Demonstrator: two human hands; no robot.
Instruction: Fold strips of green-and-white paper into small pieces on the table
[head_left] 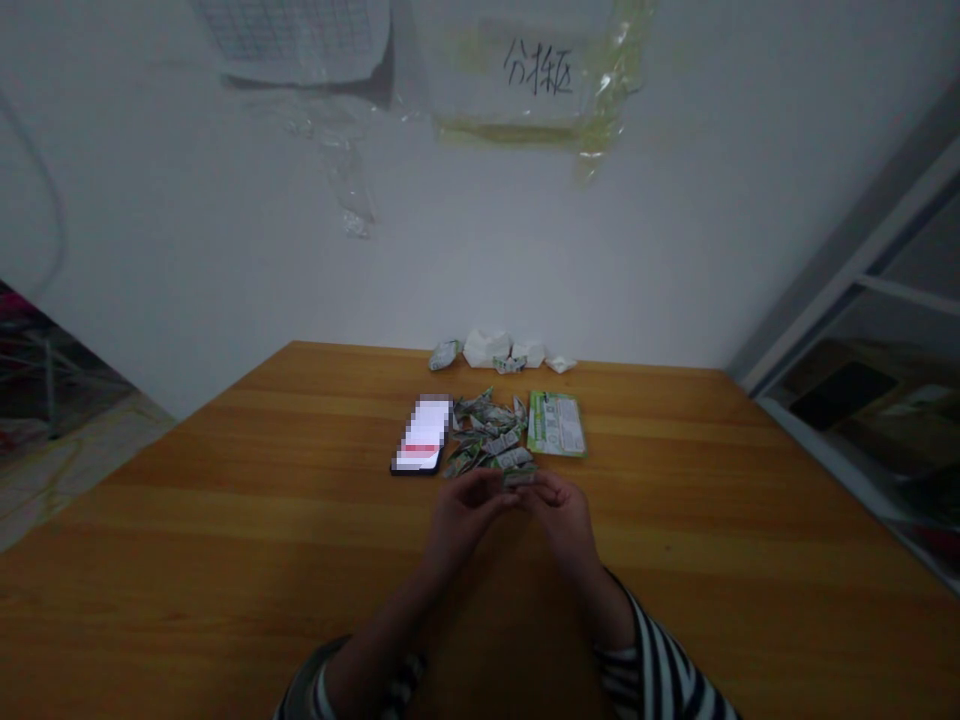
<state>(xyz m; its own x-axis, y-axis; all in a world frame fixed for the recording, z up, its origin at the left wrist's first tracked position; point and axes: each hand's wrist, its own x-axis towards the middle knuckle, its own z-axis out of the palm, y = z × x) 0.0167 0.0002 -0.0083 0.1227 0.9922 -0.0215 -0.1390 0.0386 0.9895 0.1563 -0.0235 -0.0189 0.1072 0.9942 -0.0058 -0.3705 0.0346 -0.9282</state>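
Observation:
Both of my hands meet over the wooden table, fingers pinched on one small packet (519,480) with green and grey print. My left hand (466,515) grips its left end and my right hand (561,512) its right end. Just beyond my fingertips lies a loose pile of similar small packets (491,430), some of them overlapping. A flat green and white printed packet (556,424) lies to the right of the pile. On the pile's left rests a phone (422,434) with its screen lit and blurred out.
Crumpled white tissues (487,349) and a crumpled packet (445,354) sit along the back edge of the wooden table (247,480), against the white wall (480,230). Taped papers hang above. A metal-framed shelf (847,400) stands at the right.

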